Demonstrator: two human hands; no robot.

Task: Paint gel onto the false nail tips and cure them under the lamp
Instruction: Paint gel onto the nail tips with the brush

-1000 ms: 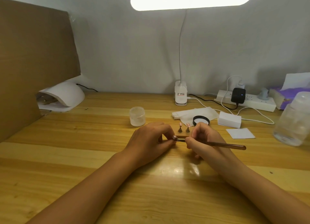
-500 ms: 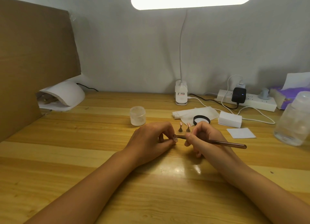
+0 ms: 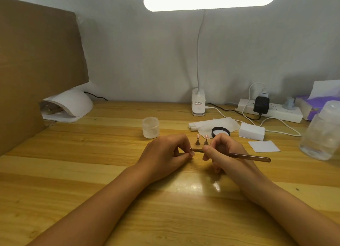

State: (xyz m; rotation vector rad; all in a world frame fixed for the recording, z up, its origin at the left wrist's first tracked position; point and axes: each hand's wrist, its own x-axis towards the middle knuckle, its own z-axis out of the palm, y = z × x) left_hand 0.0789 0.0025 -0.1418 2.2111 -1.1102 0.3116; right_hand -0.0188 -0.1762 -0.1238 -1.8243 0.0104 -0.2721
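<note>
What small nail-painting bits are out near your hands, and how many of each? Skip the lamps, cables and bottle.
Nail tips standing on holders: 2
Brush, in the right hand: 1
Frosted jar: 1
Black ring: 1
White block: 1
White square pad: 1
White cloth: 1
Total: 8, not counting the small piece the left hand pinches, mostly hidden.
</note>
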